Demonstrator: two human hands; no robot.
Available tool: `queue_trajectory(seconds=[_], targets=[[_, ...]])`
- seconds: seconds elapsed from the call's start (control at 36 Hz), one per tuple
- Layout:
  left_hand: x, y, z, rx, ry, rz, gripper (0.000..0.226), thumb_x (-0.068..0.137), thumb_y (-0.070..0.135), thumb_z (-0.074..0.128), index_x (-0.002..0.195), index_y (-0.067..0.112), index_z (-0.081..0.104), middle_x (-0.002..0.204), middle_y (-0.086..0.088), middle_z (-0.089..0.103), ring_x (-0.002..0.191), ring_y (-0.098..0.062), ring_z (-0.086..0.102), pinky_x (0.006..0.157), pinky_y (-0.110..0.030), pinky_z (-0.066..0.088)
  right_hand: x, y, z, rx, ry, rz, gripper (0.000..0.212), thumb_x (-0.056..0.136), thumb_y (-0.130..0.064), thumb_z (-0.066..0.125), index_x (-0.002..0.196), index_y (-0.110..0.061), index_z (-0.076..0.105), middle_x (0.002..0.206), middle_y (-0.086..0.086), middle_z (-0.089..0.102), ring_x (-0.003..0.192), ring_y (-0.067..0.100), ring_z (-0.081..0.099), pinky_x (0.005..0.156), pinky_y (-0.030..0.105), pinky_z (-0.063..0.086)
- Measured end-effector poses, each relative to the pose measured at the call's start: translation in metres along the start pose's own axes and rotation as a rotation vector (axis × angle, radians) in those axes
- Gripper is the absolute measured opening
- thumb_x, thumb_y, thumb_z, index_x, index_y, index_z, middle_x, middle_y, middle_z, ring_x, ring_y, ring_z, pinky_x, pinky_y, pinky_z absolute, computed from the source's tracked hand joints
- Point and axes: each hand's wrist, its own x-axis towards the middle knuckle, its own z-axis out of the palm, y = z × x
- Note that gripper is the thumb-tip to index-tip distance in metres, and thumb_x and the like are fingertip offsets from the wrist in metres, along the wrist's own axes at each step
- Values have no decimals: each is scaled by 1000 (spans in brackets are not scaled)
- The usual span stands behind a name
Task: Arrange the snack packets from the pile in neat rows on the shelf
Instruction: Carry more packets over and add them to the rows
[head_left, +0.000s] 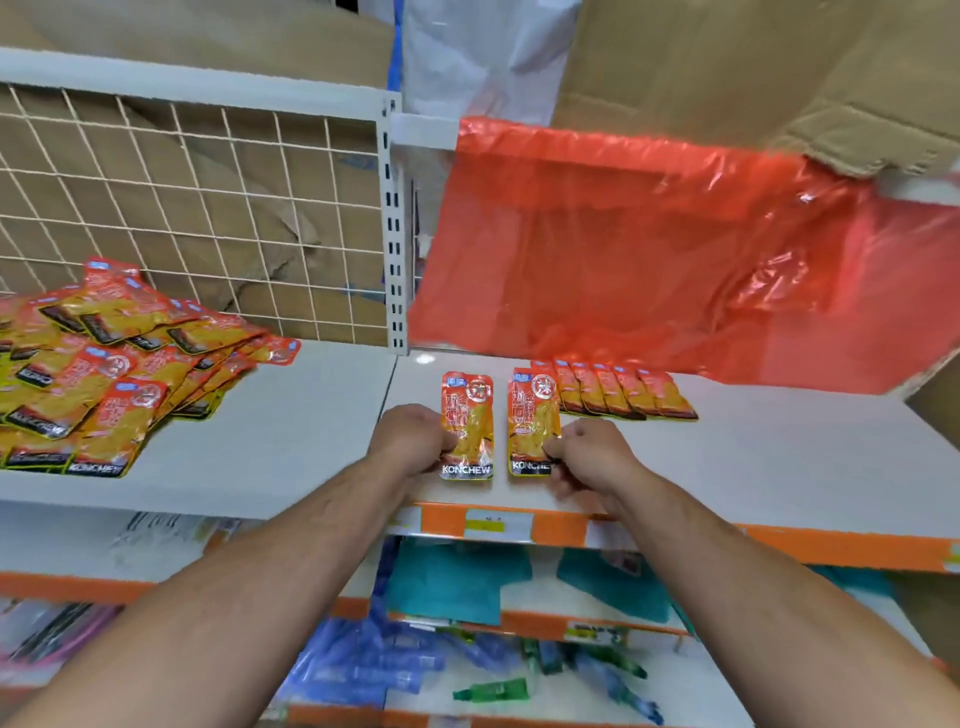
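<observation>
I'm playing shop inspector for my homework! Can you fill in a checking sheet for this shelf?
Surface: white shelf, flat, orange price strip along front.
Job's things: pile left; overlapped row at right rear; left packet and right packet lying flat, apart.
Clutter: red plastic bag hanging over the back.
Hands: left hand grips left packet; right hand pinches right packet.
Cables: nothing seen.
Surroundings: wire grid, cardboard, stocked lower shelves.

I find a loose pile (104, 364) of orange-yellow snack packets at the shelf's (779, 457) left. Near centre, the left packet (467, 415) and right packet (532, 415) lie flat, face up, slightly apart; an overlapping row (623, 392) extends farther right.
</observation>
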Motion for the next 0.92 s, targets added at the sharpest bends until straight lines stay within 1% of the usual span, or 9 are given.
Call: queue_trajectory(seconds=[0.08,0.19,0.28,0.36,0.44,0.53,0.67,0.75,0.92], targets=[[3,12,40,-28,-4,4,22,78,-1,75,67,11,59,75,-13,64,65,-24,58,66,-35,51,8,14,-36,-6,27,-7,43,89,-2,61,57,-16,35,47,8,46,50,24,46,47,32,42],[14,29,102,-5,-6,32,22,77,3,76,65,12,60,76,-14,68,66,-24,59,69,-39,53,26,39,-90,18,38,8,33,89,-5,61,65,-15,41,54,11,48,43,20,42,44,29,38],[22,40,155,-8,18,37,29,73,6,79,58,13,55,66,-10,61,64,-24,56,66,-37,48,42,58,-135,2,37,1,23,90,-5,60,71,-9,49,50,11,50,36,19,41,43,27,37],[25,54,210,-10,50,37,35,72,7,79,52,14,51,58,-3,57,62,-23,56,64,-40,50,61,74,-181,-15,38,5,28,89,-4,61,65,-10,46,47,9,50,34,18,41,42,26,36],[28,73,258,-5,68,44,29,70,7,80,56,11,54,61,-7,58,62,-23,56,63,-43,53,80,88,-224,-28,52,5,32,86,-4,62,60,-13,44,45,8,51,33,18,41,41,24,36],[32,87,296,13,97,52,25,70,4,79,63,9,56,64,-9,55,60,-21,51,57,-41,48,91,98,-262,-40,45,30,20,82,-3,63,68,-9,52,52,11,54,35,19,45,38,19,36],[46,100,336,92,133,26,31,70,10,82,57,13,53,63,-7,58,63,-25,59,71,-48,58,115,109,-303,-44,21,26,14,83,-3,62,72,-8,54,60,13,56,40,18,46,38,17,37],[54,108,351,168,144,30,32,70,13,82,57,13,53,68,-13,64,73,-33,68,73,-45,57,128,116,-315,-31,16,32,13,85,-4,62,75,-7,55,60,13,56,41,20,46,40,20,39],[74,122,373,225,161,21,21,73,16,81,69,9,62,80,-13,70,81,-31,69,73,-39,56,152,123,-327,-11,-20,31,10,86,-6,63,79,-6,56,59,12,55,43,21,46,45,25,40]])
